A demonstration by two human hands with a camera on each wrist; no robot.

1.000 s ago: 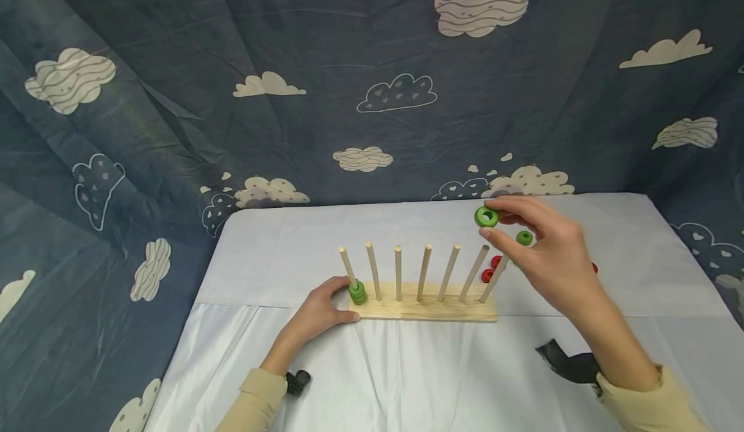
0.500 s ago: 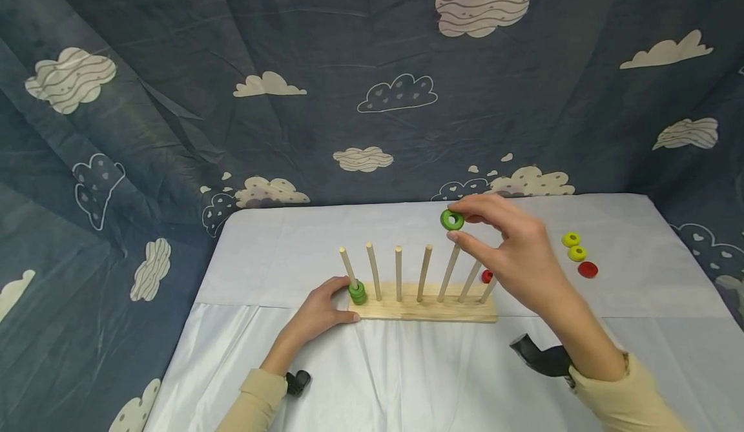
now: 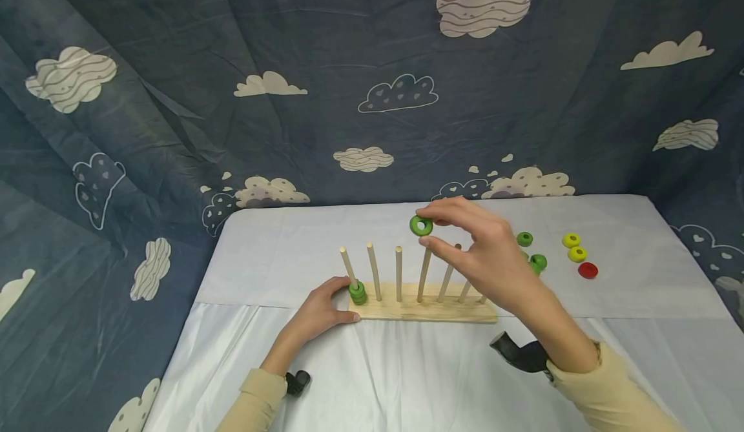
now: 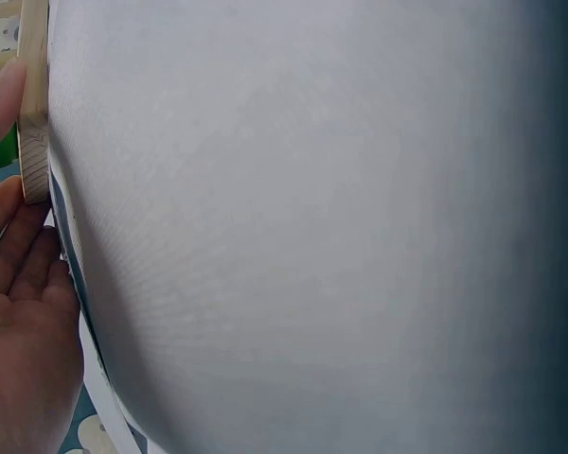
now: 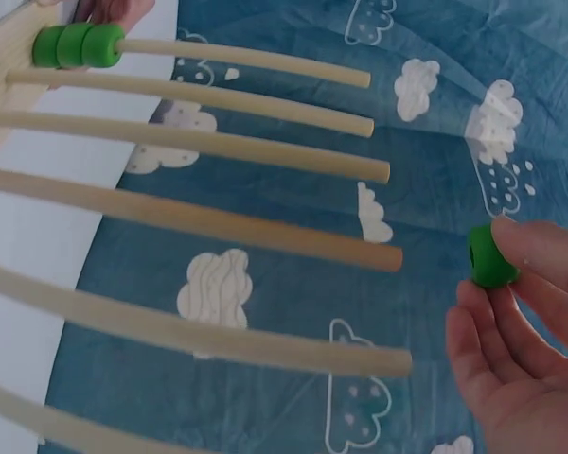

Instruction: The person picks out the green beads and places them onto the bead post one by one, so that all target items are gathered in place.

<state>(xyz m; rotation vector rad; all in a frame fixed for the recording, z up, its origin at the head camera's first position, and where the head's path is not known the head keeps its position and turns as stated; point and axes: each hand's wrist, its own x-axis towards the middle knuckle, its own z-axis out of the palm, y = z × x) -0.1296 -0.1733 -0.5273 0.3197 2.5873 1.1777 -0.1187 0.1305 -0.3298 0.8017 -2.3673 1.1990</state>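
Note:
My left hand (image 3: 316, 309) grips the left end of a wooden peg rack (image 3: 401, 310), thumb at the front edge and fingers behind. Three green rings (image 5: 76, 45) are stacked on the leftmost peg. Between thumb and fingertips, my right hand (image 3: 488, 251) pinches another green ring (image 3: 421, 233), raised above the peg tops near the middle of the rack. In the right wrist view this held ring (image 5: 492, 257) is beyond the tips of the pegs, apart from them. The left wrist view catches only the rack's end (image 4: 36, 170) beside the fingers.
Right of the rack, loose green beads (image 3: 525, 239), two yellow beads (image 3: 577, 254) and a red one (image 3: 588, 270) lie on the white cloth (image 3: 261, 257). The other pegs (image 3: 398, 274) stand upright and bare. A dark cloud-print curtain (image 3: 325, 122) hangs behind.
My right hand has carried the green ring leftward, from over the rack's right end to near its middle. Beads at the right came into sight behind it. The left hand keeps its place.

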